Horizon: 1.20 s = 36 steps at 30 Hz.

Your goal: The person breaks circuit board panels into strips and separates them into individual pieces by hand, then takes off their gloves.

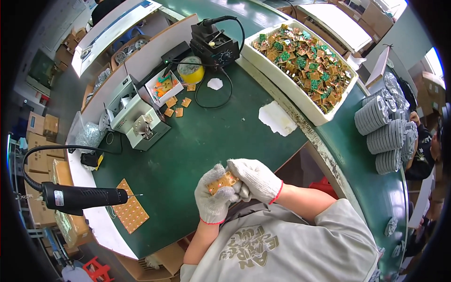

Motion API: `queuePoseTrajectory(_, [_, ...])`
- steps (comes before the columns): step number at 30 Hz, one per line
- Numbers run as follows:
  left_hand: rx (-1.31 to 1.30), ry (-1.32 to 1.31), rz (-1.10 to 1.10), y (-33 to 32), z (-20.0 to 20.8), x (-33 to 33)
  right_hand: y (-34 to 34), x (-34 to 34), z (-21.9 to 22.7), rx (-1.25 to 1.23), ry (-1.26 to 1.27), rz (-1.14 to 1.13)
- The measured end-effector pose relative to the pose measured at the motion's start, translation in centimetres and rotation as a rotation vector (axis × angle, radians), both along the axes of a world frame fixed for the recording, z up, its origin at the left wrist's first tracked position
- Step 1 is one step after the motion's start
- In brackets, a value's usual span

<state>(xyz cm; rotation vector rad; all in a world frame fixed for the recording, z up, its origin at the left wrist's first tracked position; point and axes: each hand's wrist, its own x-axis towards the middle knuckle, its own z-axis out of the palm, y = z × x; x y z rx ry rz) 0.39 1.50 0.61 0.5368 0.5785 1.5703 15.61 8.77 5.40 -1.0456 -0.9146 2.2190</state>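
Close to my body, a small tan circuit board piece (222, 183) is held between both white knit gloves. My left hand (210, 197) is closed around its left side. My right hand (256, 178) grips the other end, and its fingers partly cover the board. A larger tan circuit board panel (133, 209) lies flat on the green bench mat at the left. Above that panel, a black electric screwdriver (84, 197) hangs sideways with its thin bit pointing right.
A white bin (324, 117) heaped with small boards stands at the far right. Farther back are a black soldering station (221, 49), a yellow-banded roll (191, 70), a small parts box (162, 89), loose boards (179, 112) and a bench machine (141, 124). Grey stacked parts (385, 127) sit right.
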Motion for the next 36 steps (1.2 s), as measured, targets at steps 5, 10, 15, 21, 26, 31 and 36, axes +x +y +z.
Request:
queuePoseTrajectory(5, [0.020,-0.127,0.002,0.5,-0.1,0.4,0.7,-0.2,0.2,-0.112,0.104,-0.122])
queuePoseTrajectory(10, [-0.037,-0.122,0.156,-0.3,-1.0,-0.3,7.5,1.4,1.6,-0.017,0.125,-0.318])
queuePoseTrajectory(15, [-0.051,-0.021,0.116,-0.3,-0.9,-0.6,19.5,6.8,4.2,-0.120,0.451,-0.543])
queuePoseTrajectory(21, [-0.100,0.051,0.147,-0.7,0.0,-1.1,17.1,4.0,1.6,-0.107,0.643,-0.383])
queuePoseTrajectory(26, [-0.187,0.264,0.204,0.8,2.3,-0.8,4.5,0.6,1.0,0.076,-0.028,0.224])
queuePoseTrajectory(31, [-0.105,0.500,0.148,0.8,2.3,-0.2,2.2,0.5,-0.1,0.148,-0.024,0.206])
queuePoseTrajectory(36, [-0.072,0.514,0.201,0.5,1.9,0.1,1.9,0.7,0.6,0.195,-0.083,0.117])
